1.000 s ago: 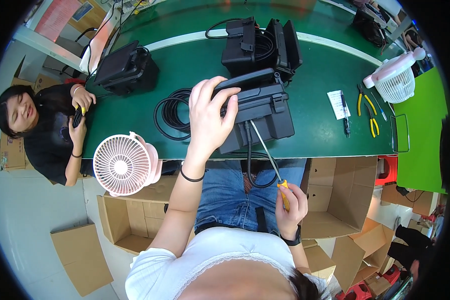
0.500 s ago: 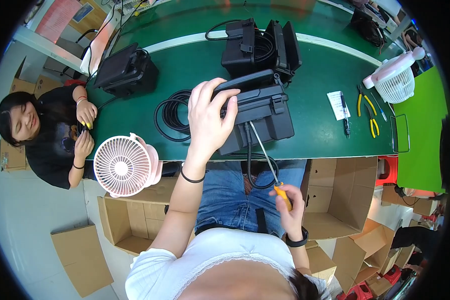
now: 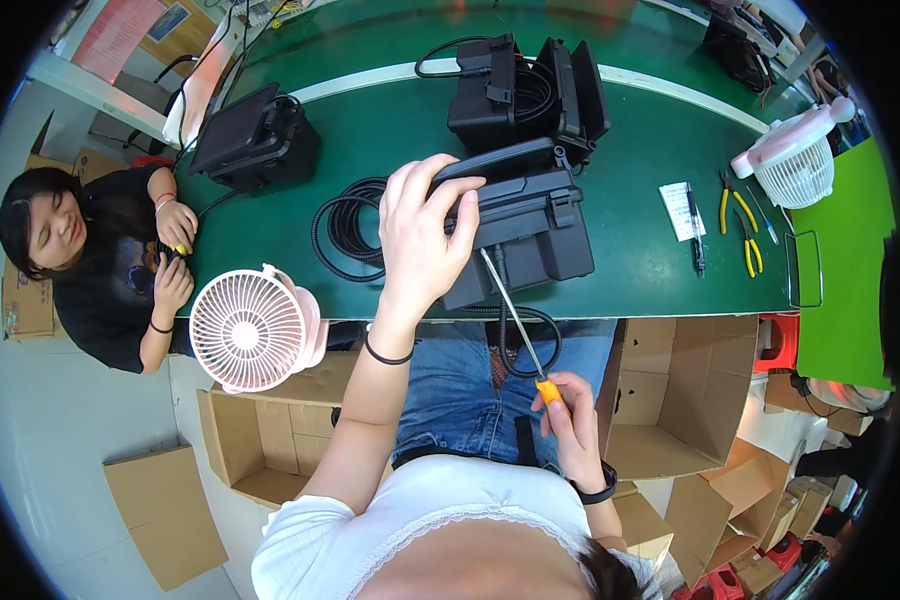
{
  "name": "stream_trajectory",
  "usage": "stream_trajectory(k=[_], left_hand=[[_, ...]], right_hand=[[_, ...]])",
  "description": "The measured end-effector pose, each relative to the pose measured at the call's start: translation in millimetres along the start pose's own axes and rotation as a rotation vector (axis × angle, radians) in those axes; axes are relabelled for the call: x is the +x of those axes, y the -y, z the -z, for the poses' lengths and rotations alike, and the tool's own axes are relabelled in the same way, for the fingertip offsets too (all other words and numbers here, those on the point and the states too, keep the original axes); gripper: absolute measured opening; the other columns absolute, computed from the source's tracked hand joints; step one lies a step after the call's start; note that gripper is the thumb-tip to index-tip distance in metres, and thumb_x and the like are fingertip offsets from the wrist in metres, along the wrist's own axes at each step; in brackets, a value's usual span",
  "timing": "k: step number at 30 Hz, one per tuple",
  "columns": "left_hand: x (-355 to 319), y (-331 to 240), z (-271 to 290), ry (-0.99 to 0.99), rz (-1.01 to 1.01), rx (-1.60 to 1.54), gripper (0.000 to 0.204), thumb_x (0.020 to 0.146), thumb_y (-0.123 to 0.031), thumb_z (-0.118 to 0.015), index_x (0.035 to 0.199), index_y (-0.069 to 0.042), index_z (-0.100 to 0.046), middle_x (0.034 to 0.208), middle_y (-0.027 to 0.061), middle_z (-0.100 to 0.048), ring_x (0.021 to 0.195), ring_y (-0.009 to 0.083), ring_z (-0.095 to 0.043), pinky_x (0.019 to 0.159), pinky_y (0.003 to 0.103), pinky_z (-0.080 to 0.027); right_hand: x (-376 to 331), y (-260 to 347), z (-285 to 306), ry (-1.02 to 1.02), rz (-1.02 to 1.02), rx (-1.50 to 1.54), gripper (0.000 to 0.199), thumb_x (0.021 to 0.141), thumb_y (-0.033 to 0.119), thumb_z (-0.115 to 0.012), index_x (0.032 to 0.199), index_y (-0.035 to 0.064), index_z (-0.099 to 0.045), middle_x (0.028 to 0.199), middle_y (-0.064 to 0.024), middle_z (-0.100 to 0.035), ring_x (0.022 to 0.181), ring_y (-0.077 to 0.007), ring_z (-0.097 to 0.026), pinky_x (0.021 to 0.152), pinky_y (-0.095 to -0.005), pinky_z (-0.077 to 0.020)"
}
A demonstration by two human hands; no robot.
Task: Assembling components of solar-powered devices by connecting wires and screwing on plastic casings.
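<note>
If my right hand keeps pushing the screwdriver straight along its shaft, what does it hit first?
Probably the black plastic case that your left hand steadies. The right hand aims the screwdriver up and left; its tip seems to be at the case's front face, though depth is unclear.

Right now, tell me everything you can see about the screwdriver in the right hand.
The screwdriver has a long, thin, bare metal shaft and a short orange handle that looks like plastic. The right hand pinches the handle low over the lap. The shaft slants up and to the left, its tip meeting the near face of the black box at the edge of the green table. The left hand rests on top of that box. A black cable loops beside the shaft.
</note>
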State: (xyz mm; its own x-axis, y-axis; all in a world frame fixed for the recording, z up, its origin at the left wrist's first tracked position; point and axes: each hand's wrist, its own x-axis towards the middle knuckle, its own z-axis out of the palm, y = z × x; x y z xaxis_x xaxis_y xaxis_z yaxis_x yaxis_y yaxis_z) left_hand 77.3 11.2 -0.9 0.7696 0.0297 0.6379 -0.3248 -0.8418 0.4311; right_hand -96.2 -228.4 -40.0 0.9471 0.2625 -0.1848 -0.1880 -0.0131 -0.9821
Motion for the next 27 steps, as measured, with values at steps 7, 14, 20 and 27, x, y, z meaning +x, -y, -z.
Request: stream_trajectory(k=[7,14,20,27], left_hand=[[-0.1,0.3,-2.5,-0.004,-0.002,0.000,0.014,0.086,-0.018,-0.067,0.096,-0.013,-0.076,0.115,0.0069,-0.063,0.114,0.0291,-0.056,0.099,0.043,-0.043],[0.9,-5.7,-6.6,-0.036,0.022,0.011,0.014,0.087,-0.017,-0.067,0.096,-0.011,-0.075,0.115,0.0071,-0.062,0.113,0.0288,-0.055,0.099,0.043,-0.042],[-1.1,-1.4,-6.5,-0.018,-0.005,-0.016,0.015,0.087,-0.017,-0.067,0.098,-0.011,-0.075,0.119,0.0077,-0.061,0.117,0.0297,-0.053,0.103,0.044,-0.039],[-2.2,-1.3,-4.8,-0.009,-0.001,-0.016,0.016,0.085,-0.018,-0.070,0.098,-0.011,-0.075,0.120,0.0074,-0.060,0.119,0.0295,-0.052,0.104,0.044,-0.038]], right_hand=[[-7.7,12.7,-8.4,0.144,-0.207,0.294,0.040,0.107,0.014,-0.039,0.144,0.0104,-0.024,0.104,-0.0112,-0.050,0.069,-0.0142,-0.058,0.069,-0.0327,-0.0608],[-8.2,-1.0,-18.4,0.216,-0.200,0.542,0.043,0.107,0.018,-0.040,0.146,0.0167,-0.019,0.108,-0.0121,-0.045,0.081,-0.0185,-0.061,0.064,-0.0314,-0.0594],[-4.0,-19.5,-27.0,0.208,-0.147,0.620,0.043,0.105,0.016,-0.047,0.142,0.0186,-0.025,0.104,-0.0104,-0.046,0.070,-0.0154,-0.056,0.051,-0.0237,-0.0478],[2.2,-18.9,-26.5,0.121,-0.057,0.319,0.044,0.101,0.006,-0.050,0.139,0.0163,-0.030,0.098,-0.0087,-0.046,0.061,-0.0094,-0.048,0.046,-0.0199,-0.0388]])
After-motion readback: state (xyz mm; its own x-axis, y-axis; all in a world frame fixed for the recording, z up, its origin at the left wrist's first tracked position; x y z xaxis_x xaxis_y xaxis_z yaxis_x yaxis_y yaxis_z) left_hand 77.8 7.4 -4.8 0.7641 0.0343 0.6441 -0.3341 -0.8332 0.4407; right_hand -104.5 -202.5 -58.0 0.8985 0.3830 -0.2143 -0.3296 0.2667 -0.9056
